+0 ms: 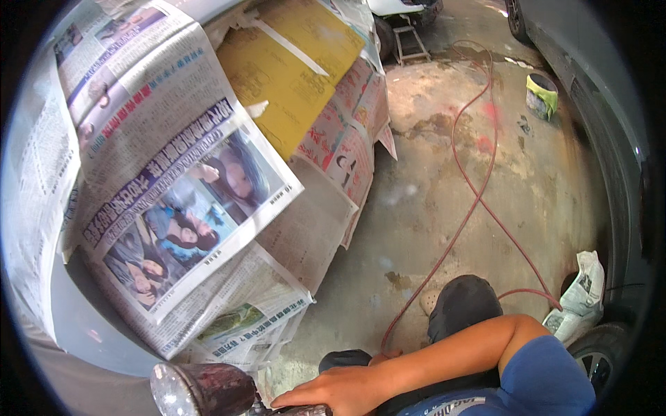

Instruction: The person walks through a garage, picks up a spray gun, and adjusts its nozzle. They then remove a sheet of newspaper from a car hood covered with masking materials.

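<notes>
Concrete floor (444, 201), stained, carries a red hose (479, 194) beside newspaper-masked car (173, 194); right hand (333, 392) grips a spray gun (208, 390).

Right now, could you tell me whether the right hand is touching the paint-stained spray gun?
Touching: the head view shows the right hand wrapped over the spray gun handle.

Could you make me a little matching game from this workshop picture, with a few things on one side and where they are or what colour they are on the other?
Things:
1. hose
2. bucket
3. newspaper sheets
4. right hand

Descriptions:
A. taped over the grey car body
B. red, snaking across the concrete floor
C. gripping the spray gun at the bottom edge
D. standing far off, draped with a yellow-green cloth

Pairs: 1-B, 2-D, 3-A, 4-C
</notes>
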The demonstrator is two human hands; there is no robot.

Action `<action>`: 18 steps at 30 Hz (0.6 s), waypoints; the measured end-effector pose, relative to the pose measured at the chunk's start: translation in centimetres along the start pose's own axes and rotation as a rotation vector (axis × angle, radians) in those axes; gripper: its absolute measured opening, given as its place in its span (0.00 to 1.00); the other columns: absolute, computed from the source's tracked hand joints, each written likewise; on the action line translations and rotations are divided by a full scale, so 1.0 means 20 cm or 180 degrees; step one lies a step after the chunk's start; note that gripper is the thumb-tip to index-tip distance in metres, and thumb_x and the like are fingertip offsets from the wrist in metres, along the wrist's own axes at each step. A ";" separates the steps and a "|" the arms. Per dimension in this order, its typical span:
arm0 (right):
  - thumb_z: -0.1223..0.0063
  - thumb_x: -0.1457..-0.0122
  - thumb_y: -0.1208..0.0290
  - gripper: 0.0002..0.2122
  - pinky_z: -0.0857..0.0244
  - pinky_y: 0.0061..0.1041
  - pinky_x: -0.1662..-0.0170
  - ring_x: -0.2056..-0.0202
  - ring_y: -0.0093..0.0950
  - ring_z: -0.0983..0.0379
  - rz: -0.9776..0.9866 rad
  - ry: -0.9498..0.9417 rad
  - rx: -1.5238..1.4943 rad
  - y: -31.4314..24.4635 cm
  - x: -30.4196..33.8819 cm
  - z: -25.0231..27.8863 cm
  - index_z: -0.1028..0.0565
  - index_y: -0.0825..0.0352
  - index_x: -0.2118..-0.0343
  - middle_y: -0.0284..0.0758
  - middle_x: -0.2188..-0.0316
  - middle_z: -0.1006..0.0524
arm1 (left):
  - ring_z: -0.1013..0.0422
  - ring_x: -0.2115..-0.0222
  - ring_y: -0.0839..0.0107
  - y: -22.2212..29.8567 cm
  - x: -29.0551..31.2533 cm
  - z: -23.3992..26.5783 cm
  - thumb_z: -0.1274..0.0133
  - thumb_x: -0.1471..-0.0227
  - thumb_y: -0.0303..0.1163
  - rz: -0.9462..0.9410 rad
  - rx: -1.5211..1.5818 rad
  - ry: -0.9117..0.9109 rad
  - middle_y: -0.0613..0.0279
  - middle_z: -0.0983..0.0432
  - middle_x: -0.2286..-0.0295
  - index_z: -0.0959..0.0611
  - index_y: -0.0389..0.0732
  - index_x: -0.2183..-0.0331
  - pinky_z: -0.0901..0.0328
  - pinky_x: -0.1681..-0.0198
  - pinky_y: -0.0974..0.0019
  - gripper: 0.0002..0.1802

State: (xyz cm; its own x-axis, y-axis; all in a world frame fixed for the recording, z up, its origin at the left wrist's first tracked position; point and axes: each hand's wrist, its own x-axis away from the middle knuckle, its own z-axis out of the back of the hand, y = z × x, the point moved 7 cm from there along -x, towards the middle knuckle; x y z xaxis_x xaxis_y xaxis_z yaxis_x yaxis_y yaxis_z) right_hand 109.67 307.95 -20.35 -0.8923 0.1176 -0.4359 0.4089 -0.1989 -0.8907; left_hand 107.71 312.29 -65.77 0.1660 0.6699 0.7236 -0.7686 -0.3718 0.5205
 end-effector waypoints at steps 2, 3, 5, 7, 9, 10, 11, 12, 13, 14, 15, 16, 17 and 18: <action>0.40 0.41 0.53 0.24 0.29 0.38 0.57 0.59 0.45 0.22 -0.0229 -0.0179 -0.0110 0.00 0.00 -0.05 0.26 0.61 0.45 0.44 0.57 0.19 | 0.28 0.51 0.48 -0.02 0.00 -0.01 0.59 0.38 0.40 -0.0006 -0.0022 0.0002 0.44 0.22 0.54 0.22 0.39 0.50 0.34 0.49 0.48 0.22; 0.40 0.41 0.52 0.25 0.29 0.39 0.57 0.59 0.45 0.22 -0.0341 -0.0276 -0.0171 0.01 0.01 -0.08 0.26 0.61 0.46 0.44 0.58 0.19 | 0.28 0.51 0.48 -0.03 0.01 -0.03 0.59 0.38 0.40 -0.0002 -0.0020 0.0001 0.44 0.22 0.54 0.22 0.39 0.50 0.34 0.49 0.48 0.22; 0.40 0.41 0.51 0.25 0.29 0.39 0.58 0.60 0.44 0.22 -0.0468 -0.0364 -0.0162 -0.01 0.01 -0.10 0.26 0.62 0.46 0.44 0.58 0.19 | 0.28 0.51 0.47 -0.05 0.01 -0.03 0.59 0.39 0.40 -0.0018 -0.0033 0.0019 0.44 0.22 0.54 0.22 0.39 0.49 0.34 0.49 0.48 0.22; 0.39 0.41 0.50 0.26 0.29 0.38 0.59 0.60 0.44 0.22 -0.0533 -0.0423 -0.0232 -0.02 0.01 -0.11 0.26 0.62 0.46 0.45 0.59 0.19 | 0.28 0.51 0.47 -0.05 0.01 -0.04 0.58 0.39 0.40 -0.0042 -0.0040 0.0040 0.44 0.22 0.54 0.22 0.39 0.49 0.34 0.49 0.48 0.22; 0.40 0.41 0.49 0.27 0.29 0.38 0.58 0.60 0.44 0.21 -0.0542 -0.0451 -0.0378 -0.03 0.01 -0.12 0.27 0.63 0.45 0.46 0.59 0.19 | 0.28 0.51 0.47 -0.05 0.02 -0.04 0.58 0.39 0.40 -0.0078 -0.0047 0.0066 0.44 0.23 0.54 0.22 0.39 0.49 0.34 0.48 0.48 0.22; 0.40 0.41 0.52 0.26 0.29 0.38 0.59 0.61 0.44 0.22 -0.0412 -0.0329 -0.0344 -0.03 0.01 -0.11 0.29 0.61 0.43 0.44 0.60 0.20 | 0.28 0.50 0.47 -0.05 0.02 -0.02 0.58 0.39 0.40 -0.0107 -0.0061 0.0105 0.44 0.23 0.53 0.22 0.39 0.49 0.34 0.48 0.48 0.22; 0.41 0.40 0.56 0.26 0.30 0.38 0.59 0.61 0.43 0.23 -0.0283 -0.0214 -0.0316 -0.01 0.01 -0.11 0.31 0.60 0.42 0.43 0.62 0.21 | 0.28 0.50 0.47 -0.05 0.02 -0.02 0.58 0.39 0.39 -0.0135 -0.0071 0.0129 0.43 0.23 0.53 0.22 0.39 0.49 0.34 0.48 0.48 0.22; 0.41 0.39 0.59 0.26 0.30 0.38 0.59 0.62 0.43 0.23 -0.0154 -0.0104 -0.0294 -0.02 0.01 -0.11 0.32 0.58 0.40 0.42 0.63 0.22 | 0.28 0.50 0.47 -0.05 0.03 -0.02 0.58 0.39 0.39 -0.0161 -0.0080 0.0147 0.43 0.23 0.53 0.22 0.40 0.49 0.34 0.48 0.48 0.22; 0.44 0.36 0.53 0.26 0.30 0.33 0.50 0.55 0.39 0.22 -0.0544 -0.0610 -0.0450 -0.03 -0.03 -0.11 0.31 0.64 0.40 0.43 0.54 0.21 | 0.28 0.50 0.47 -0.07 0.06 0.00 0.58 0.39 0.39 -0.0155 -0.0049 0.0232 0.43 0.23 0.53 0.22 0.40 0.49 0.34 0.48 0.48 0.22; 0.43 0.37 0.54 0.27 0.30 0.32 0.50 0.55 0.39 0.22 -0.0607 -0.0564 -0.0388 -0.07 -0.06 -0.08 0.31 0.63 0.40 0.42 0.54 0.21 | 0.28 0.50 0.46 -0.08 0.07 0.00 0.58 0.39 0.39 -0.0160 -0.0032 0.0298 0.43 0.23 0.53 0.22 0.40 0.49 0.34 0.48 0.48 0.22; 0.42 0.37 0.54 0.27 0.30 0.31 0.50 0.55 0.38 0.22 -0.0666 -0.0526 -0.0329 -0.10 -0.08 -0.06 0.31 0.63 0.40 0.42 0.54 0.21 | 0.28 0.50 0.46 -0.10 0.09 0.02 0.58 0.39 0.39 -0.0167 -0.0018 0.0378 0.43 0.23 0.53 0.22 0.40 0.49 0.34 0.48 0.48 0.22; 0.41 0.38 0.55 0.27 0.30 0.31 0.50 0.55 0.37 0.22 -0.0734 -0.0485 -0.0273 -0.11 -0.09 -0.05 0.31 0.63 0.40 0.41 0.54 0.20 | 0.28 0.50 0.46 -0.12 0.10 0.02 0.58 0.39 0.39 -0.0192 -0.0001 0.0438 0.43 0.23 0.53 0.22 0.40 0.49 0.34 0.47 0.48 0.22; 0.39 0.39 0.56 0.28 0.30 0.30 0.50 0.55 0.33 0.21 -0.0464 -0.0204 -0.0288 -0.14 -0.10 -0.01 0.32 0.66 0.40 0.41 0.54 0.20 | 0.29 0.50 0.46 -0.11 0.09 0.03 0.58 0.40 0.39 -0.0260 -0.0019 0.0486 0.43 0.23 0.53 0.22 0.40 0.48 0.35 0.47 0.48 0.22; 0.39 0.39 0.55 0.29 0.29 0.29 0.53 0.57 0.31 0.21 -0.0358 -0.0037 -0.0217 -0.17 -0.11 0.02 0.32 0.67 0.41 0.41 0.55 0.20 | 0.29 0.49 0.46 -0.10 0.09 0.04 0.58 0.40 0.39 -0.0319 -0.0029 0.0548 0.43 0.23 0.53 0.22 0.40 0.48 0.35 0.47 0.48 0.22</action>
State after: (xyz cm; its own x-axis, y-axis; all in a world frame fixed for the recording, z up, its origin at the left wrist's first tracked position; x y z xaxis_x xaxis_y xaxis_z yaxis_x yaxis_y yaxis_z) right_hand 110.14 308.00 -16.38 -0.9352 0.1241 -0.3316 0.3178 -0.1184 -0.9407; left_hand 110.08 313.67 -65.20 0.1344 0.8036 0.5797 -0.7592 -0.2925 0.5814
